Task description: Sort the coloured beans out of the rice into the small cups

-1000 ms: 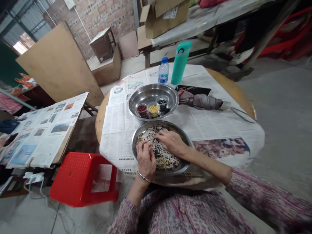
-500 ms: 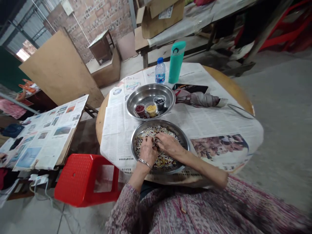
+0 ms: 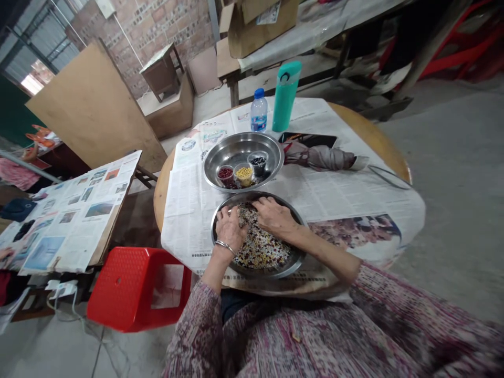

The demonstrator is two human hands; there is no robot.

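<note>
The left hand [image 3: 230, 229], fingers curled, and the right hand [image 3: 275, 218], fingers loosely spread, press into mixed beans [image 3: 263, 249]; whether they hold any is unclear. The beans form a round layer, with no clear long axis, in a steel plate [image 3: 275, 274] on a newspaper-covered table [image 3: 160, 202].

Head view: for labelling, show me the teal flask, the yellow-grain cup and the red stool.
Teal flask [image 3: 284, 100], head view, body.
Small clear cup of yellow grains [image 3: 244, 176], head view, grains.
Red plastic stool [image 3: 122, 278], head view, seat.
</note>
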